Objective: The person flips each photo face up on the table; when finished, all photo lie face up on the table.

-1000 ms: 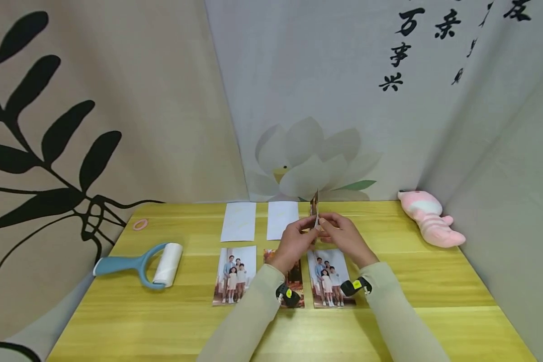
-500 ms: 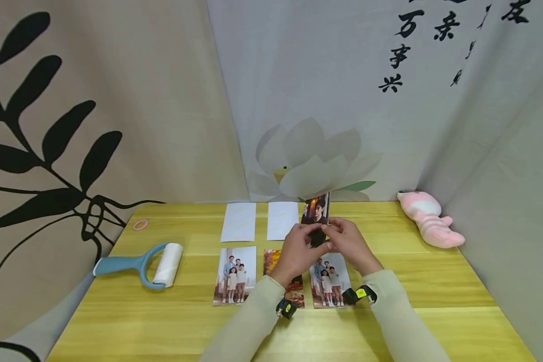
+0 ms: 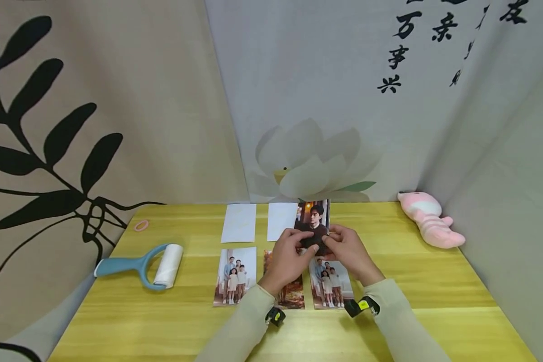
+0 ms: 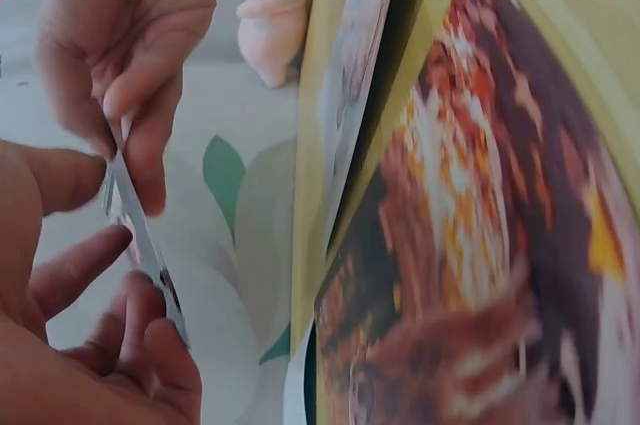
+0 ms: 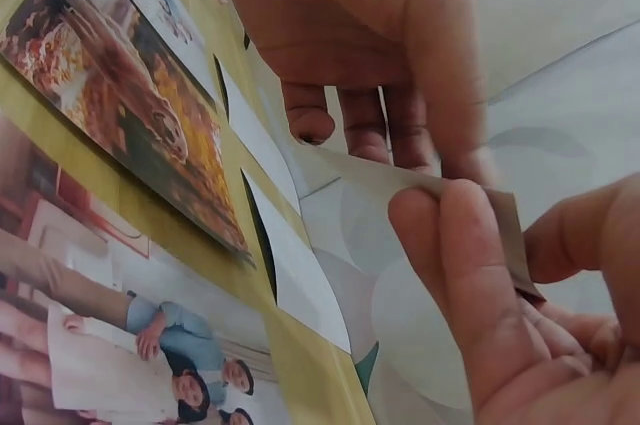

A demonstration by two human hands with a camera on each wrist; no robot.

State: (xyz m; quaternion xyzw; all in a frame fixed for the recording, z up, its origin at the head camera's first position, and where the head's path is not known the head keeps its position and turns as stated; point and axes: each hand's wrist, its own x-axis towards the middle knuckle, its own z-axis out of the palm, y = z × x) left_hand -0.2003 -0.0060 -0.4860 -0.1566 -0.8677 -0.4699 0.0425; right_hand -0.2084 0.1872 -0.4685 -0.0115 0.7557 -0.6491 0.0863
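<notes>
Above the table, both hands pinch a portrait photo of a person in a dark sweater, its printed side facing the head camera. My left hand grips the lower left part, thumb on the front. At the lower right edge, my right hand holds it between thumb and fingers. Seen edge-on in the left wrist view, the photo seems to have more than one layer. Below the hands lie an autumn-leaf photo, partly covered by the left hand and arm, and a family photo.
Another family photo lies to the left. Behind are two white cards, one fully visible, the other partly covered. A blue lint roller and pink ring sit at left, a pink plush toy at right.
The photo, edge-on a second ago, has turned its portrait side toward the head camera and come slightly lower. Both hands have shifted down a little, still holding it.
</notes>
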